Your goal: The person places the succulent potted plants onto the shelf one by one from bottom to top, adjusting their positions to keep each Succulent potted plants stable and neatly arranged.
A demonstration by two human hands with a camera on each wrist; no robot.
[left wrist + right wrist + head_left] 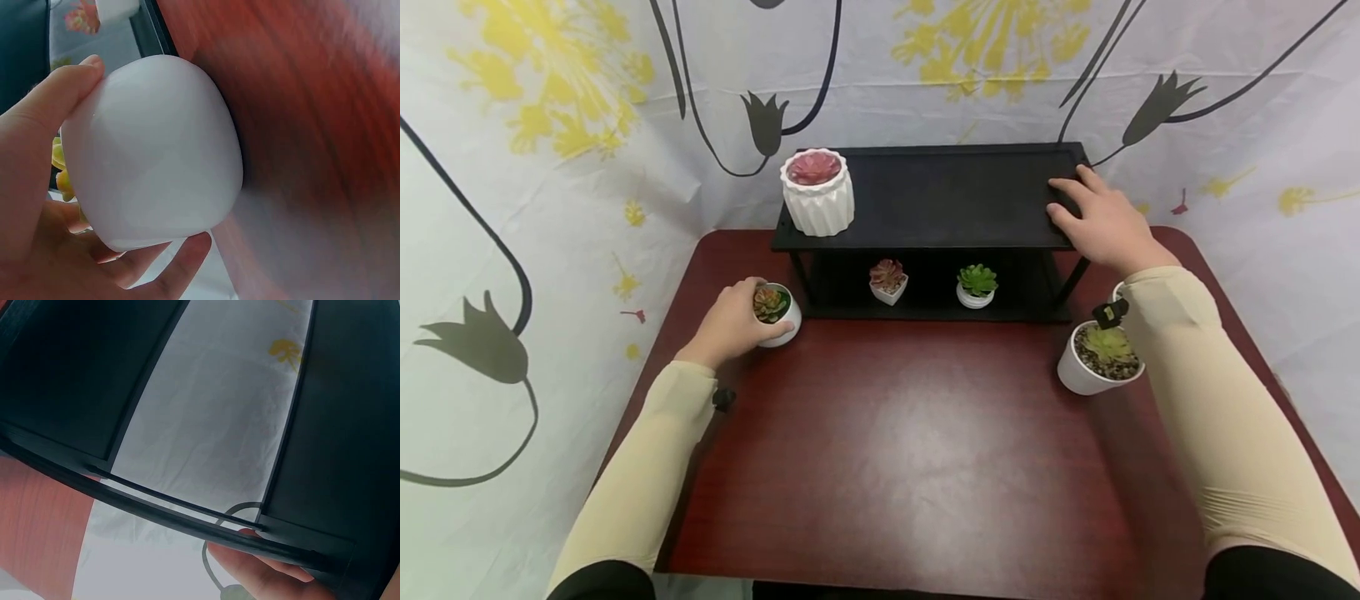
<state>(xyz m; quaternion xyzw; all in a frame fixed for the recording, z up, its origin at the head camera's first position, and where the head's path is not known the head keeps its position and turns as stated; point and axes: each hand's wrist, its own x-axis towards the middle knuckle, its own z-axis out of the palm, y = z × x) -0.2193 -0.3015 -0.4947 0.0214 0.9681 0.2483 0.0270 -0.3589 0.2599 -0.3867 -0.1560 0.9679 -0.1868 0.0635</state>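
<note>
On the left of the table, my left hand (733,323) holds a small white round pot (156,150) with an orange-green succulent (771,303). In the left wrist view the thumb lies along one side of the pot and the fingers along the other. My right hand (1108,221) grips the right end of a black two-tier shelf (955,196), some fingers over its top and others by the side bar (156,509). A white fluted pot (818,208) with a pink succulent stands on the top tier's left end.
On the lower tier sit a small white pot (889,293) with a reddish succulent and a white pot (976,298) with a green one. A larger white pot (1086,375) stands beside the right forearm, which hides part of another white object. A patterned cloth (880,75) hangs behind the table (895,450).
</note>
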